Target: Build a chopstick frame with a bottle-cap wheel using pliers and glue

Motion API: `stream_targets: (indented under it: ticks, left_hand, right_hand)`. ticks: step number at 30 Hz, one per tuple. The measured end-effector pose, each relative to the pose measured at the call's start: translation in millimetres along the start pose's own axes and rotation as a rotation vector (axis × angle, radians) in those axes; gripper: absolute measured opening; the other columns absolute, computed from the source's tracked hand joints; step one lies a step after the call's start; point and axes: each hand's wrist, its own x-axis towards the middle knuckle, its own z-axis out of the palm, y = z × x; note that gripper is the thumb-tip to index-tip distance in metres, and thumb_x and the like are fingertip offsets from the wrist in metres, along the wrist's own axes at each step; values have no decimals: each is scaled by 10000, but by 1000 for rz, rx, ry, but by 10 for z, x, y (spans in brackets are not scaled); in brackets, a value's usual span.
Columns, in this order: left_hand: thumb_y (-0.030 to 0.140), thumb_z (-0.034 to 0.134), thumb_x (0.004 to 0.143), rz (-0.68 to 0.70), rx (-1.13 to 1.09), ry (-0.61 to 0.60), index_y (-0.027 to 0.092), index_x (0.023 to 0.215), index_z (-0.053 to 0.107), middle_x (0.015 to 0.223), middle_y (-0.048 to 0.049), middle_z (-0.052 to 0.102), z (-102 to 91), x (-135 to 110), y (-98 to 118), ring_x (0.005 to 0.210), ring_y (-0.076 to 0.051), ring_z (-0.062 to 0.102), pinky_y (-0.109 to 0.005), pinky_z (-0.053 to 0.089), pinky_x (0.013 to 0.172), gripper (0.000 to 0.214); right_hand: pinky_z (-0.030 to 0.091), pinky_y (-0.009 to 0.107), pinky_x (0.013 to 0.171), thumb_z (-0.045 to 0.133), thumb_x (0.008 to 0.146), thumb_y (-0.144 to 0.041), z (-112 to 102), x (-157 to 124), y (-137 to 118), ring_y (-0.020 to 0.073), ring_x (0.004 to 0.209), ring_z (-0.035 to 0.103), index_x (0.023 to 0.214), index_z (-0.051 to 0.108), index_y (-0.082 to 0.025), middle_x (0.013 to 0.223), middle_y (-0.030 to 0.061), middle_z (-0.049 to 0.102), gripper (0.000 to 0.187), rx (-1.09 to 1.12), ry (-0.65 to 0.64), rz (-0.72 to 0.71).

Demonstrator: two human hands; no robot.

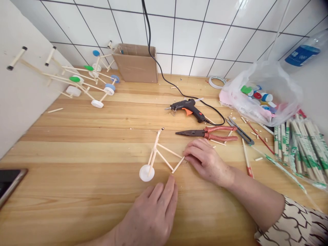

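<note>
A small bicycle-shaped frame of thin wooden sticks [165,159] lies in the middle of the table, with one white bottle-cap wheel [147,173] at its left end. My right hand [207,162] pinches the frame's right corner, where a short stick [178,165] meets a longer one. My left hand [156,208] rests on the tabletop with fingers stretched out. Its fingertips are at the lower end of that short stick; whether they touch it I cannot tell. The left thumb is hidden.
Behind my right hand lie red-handled pliers [220,132], a black glue gun [189,108] with its cord, and a cutter [241,131]. Further right are a bag of bottle caps [266,92] and wrapped chopsticks [302,147]. Finished stick models [84,80] and a cardboard box [135,65] stand behind; a phone [10,184] lies left.
</note>
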Motion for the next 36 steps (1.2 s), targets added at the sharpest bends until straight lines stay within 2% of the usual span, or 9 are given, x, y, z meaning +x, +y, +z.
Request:
stream_targets:
  ticks: [19,36]
  left_hand:
    - [45,364,820,22,-5,-41,47,1054,629,1080,-190,677,-4,6,-4,731,-217,587,-337,439,607,353]
    - [39,365,824,4,-35,17,36,1024,636,1048,-186,688,16,43,-15,714,-221,586,-340,437,599,337]
  right_hand:
    - [387,354,734,483,902,-150,-3,8,0,201,816,526,857,572,-190,845,69,609,108,3,-18,5]
    - [391,354,737,477,904,-156,-5,5,4,197,812,524,855,583,-187,841,68,604,120,4,-13,0]
